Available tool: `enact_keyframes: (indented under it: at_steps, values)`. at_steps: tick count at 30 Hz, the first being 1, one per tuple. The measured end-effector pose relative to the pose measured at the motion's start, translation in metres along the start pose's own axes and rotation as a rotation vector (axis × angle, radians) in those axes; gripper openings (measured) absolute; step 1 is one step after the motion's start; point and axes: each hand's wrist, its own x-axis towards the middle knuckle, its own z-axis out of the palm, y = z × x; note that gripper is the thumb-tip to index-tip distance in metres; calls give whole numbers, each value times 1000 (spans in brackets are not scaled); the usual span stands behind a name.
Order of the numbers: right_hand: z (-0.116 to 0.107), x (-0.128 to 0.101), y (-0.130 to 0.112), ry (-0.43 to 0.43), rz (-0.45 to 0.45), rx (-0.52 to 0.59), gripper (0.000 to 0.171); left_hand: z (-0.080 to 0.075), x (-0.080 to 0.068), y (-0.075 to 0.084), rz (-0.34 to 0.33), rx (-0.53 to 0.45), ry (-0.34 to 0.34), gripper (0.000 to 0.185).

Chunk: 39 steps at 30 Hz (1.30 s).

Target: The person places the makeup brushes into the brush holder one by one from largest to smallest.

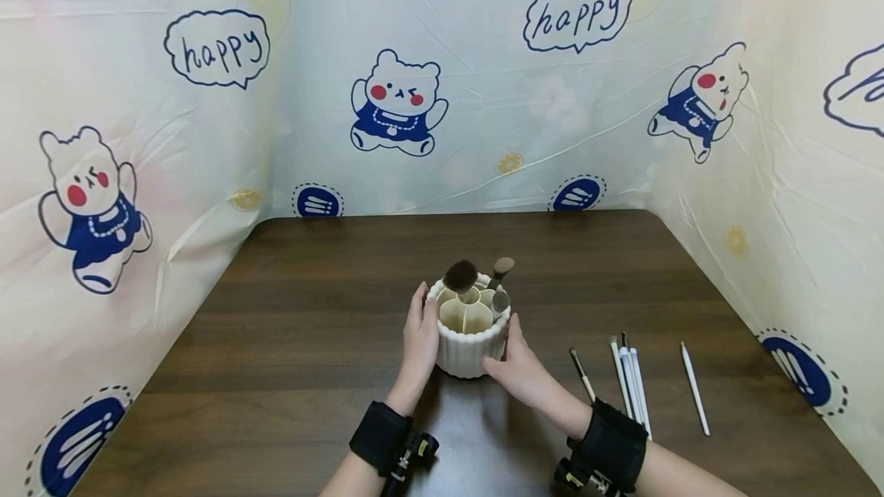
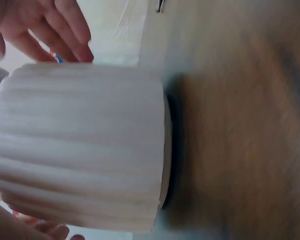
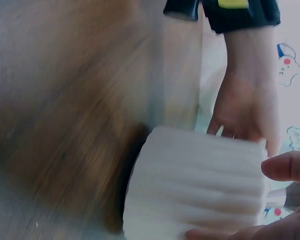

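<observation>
A white ribbed brush holder (image 1: pixel 470 351) with several compartments stands near the middle of the table. In it are a large dark makeup brush (image 1: pixel 460 276), a tan-tipped brush (image 1: pixel 503 268) and a smaller greyish brush (image 1: pixel 500 301). My left hand (image 1: pixel 420 343) holds the holder's left side, fingers along the wall. From the right, my right hand (image 1: pixel 521 366) grips it with the thumb toward the front. The left wrist view shows the ribbed holder (image 2: pixel 85 140) close up, sideways, with the right hand (image 2: pixel 50 25) beyond. The holder hides parts of both hands.
Right of the hands lie a single brush (image 1: pixel 582 374), a group of slim white-handled brushes (image 1: pixel 631 386) and a separate white stick (image 1: pixel 694 390). A printed curtain (image 1: pixel 483 83) encloses the dark wooden table (image 1: pixel 311 290) at the back and sides.
</observation>
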Motion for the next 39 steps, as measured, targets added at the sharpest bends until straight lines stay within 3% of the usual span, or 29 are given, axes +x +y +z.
enact_keyframes:
  at_steps: [6,16,18,24,26,34,39]
  values:
    - [3,-3,-2,-35,23,21,97,-3,0,2,-22,10,-31,47]
    - [-7,12,4,5,-17,-29,93,3,-9,6,13,22,123,39]
    - [-6,10,2,6,-8,-19,93,2,-6,6,4,17,103,42]
    - [0,-1,-2,-32,7,21,95,-3,3,3,-34,41,-46,51]
    - [0,-1,-3,-34,-4,24,95,-3,2,2,-39,46,-59,50]
    - [-8,10,1,-18,-3,-14,92,2,-7,4,-22,20,22,47]
    - [-8,9,0,-7,-2,-16,91,0,-3,3,-9,14,75,44]
